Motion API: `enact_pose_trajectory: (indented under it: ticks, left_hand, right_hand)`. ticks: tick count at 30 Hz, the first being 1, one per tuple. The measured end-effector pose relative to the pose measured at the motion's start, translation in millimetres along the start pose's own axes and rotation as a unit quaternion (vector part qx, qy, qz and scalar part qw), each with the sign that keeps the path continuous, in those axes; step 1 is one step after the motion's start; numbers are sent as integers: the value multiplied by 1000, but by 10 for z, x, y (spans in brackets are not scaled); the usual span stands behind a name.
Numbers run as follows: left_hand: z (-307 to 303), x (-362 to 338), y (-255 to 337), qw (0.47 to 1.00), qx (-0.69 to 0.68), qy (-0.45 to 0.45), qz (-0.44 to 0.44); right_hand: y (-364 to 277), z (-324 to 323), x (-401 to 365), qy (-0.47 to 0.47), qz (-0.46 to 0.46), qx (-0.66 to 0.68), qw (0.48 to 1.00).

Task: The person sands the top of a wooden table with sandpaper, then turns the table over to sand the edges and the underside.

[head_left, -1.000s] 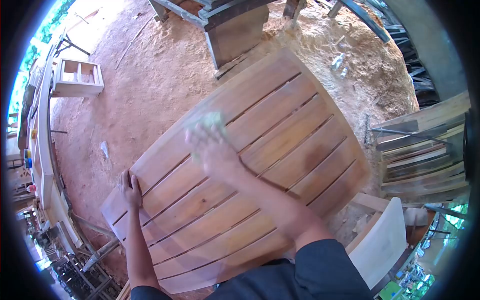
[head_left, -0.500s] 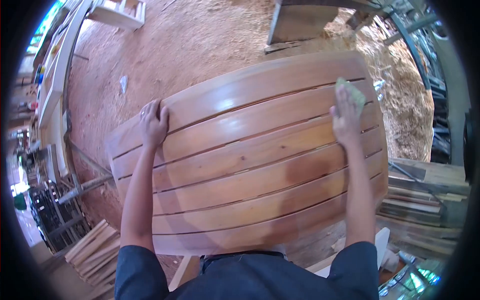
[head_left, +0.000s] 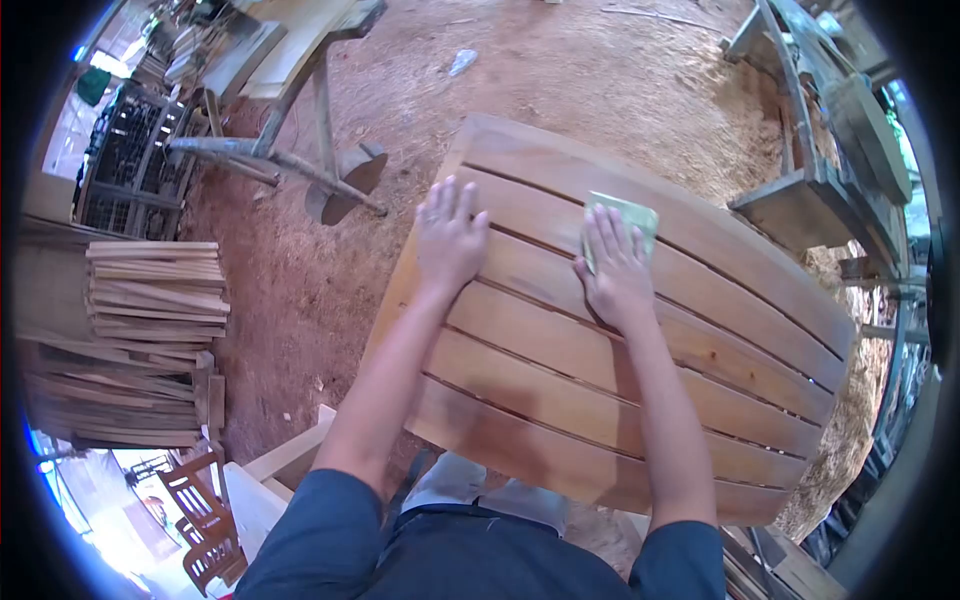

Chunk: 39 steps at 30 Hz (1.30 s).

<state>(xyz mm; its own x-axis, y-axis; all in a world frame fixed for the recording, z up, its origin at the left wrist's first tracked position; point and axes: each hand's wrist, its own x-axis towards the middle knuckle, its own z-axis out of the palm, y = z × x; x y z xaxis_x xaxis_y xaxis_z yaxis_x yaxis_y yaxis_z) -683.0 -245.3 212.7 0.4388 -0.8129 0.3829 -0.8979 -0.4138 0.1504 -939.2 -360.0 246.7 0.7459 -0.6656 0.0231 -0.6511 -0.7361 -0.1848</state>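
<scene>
A slatted wooden tabletop [head_left: 530,335] with narrow dark gaps between its boards lies in front of me, tilted across the head view. My left hand [head_left: 450,240] rests on its left end, fingers spread and nothing in them. Toward the upper middle of the boards, my right hand [head_left: 615,275] lies over a pale green pad [head_left: 641,220], pressing it against the wood. The pad's upper and right edges show past the fingers; the rest is under the palm.
Stacked wooden strips [head_left: 155,290] sit at the left. A rough workbench [head_left: 300,50] on wooden legs stands at the upper left, and a wooden stand [head_left: 800,205] at the upper right. Brown chairs [head_left: 200,500] are at the lower left. Dusty ground [head_left: 290,330] surrounds the tabletop.
My view has swung round to the left, and the tabletop now slants down to the right. The right hand and pad are now closer to the left hand, near the tabletop's left part.
</scene>
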Motion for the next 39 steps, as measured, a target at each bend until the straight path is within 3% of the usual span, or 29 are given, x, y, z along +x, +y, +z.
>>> enact_pose_trajectory:
  ticks: [3,6,9,13,17,19,22,25,26,28,29,31,33,35,38,39]
  left_hand:
    - [-438,-530,-475,992,21,-63,-110]
    - [-718,-500,-473,921,-98,-250,-283]
    - [-617,-494,-524,914,-106,-249,-302]
    - [-506,-693,-625,927,-102,-230,-279]
    - [-487,-828,-691,930,-108,-223,-271]
    - [-458,-885,-706,931,-112,-218,-270]
    - [-433,-865,-702,933,-116,-216,-263]
    - [-510,-778,-647,928,-117,-231,-268]
    - [-511,-727,-634,928,-116,-232,-269]
    - [-517,-652,-585,927,-106,-236,-272]
    - [-520,-608,-569,927,-96,-237,-275]
    - [-543,-538,-524,928,-83,-238,-276]
    - [-563,-507,-522,930,-81,-238,-269]
    - [-509,-496,-563,928,-69,-259,-260]
    - [-381,-452,-480,968,-24,-169,-183]
    - [-334,-369,-289,984,-2,-145,-105]
  right_hand:
    - [-644,275,659,-10,-63,16,998]
    - [-1362,544,1259,-15,-108,15,994]
    - [-2049,650,1556,-65,-109,40,991]
    - [-2068,686,1236,-9,-100,71,992]
    - [-1083,406,191,56,-22,-7,998]
    - [-526,31,-365,23,60,-21,998]
    - [635,17,-1123,132,134,-82,979]
    - [972,86,-1191,140,369,-94,914]
    - [1019,155,-1102,120,316,-73,938]
    - [100,259,-681,173,169,-78,967]
    - [-415,350,-484,158,148,52,975]
    - [-1441,317,-195,77,101,106,986]
    - [-1888,556,55,45,28,95,994]
    - [-1929,574,159,4,12,92,996]
    - [-1286,179,-219,-19,106,115,987]
    - [-953,133,-456,30,146,82,985]
